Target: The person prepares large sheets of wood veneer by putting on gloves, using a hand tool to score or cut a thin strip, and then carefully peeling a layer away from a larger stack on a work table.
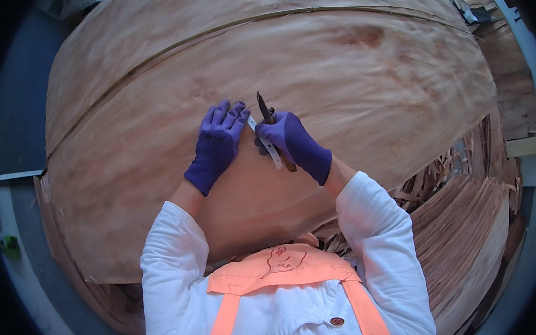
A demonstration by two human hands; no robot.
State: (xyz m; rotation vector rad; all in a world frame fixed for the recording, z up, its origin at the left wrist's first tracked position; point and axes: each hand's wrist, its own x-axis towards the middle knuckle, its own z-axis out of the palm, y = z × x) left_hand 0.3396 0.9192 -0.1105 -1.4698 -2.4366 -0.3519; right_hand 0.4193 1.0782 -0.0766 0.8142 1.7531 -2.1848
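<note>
A large sheet of thin brown wood veneer (175,180) spreads out before me, its surface wavy. My left hand (219,139), in a purple glove, lies on it with fingers stretched forward. Just to its right, my right hand (291,141), gloved alike, is closed around a knife (265,109) with a dark pointed blade and brownish handle. The blade points forward and slightly left. A narrow white strip with dark spots (265,144) runs beside the handle at the right hand; whether it belongs to the knife I cannot tell.
A long thin strip (227,27) curves across the veneer beyond my hands. Stacked veneer (460,240) and torn scraps (411,191) lie at the right. Grey-blue panel (27,91) stands left, with a green object (10,245) below it.
</note>
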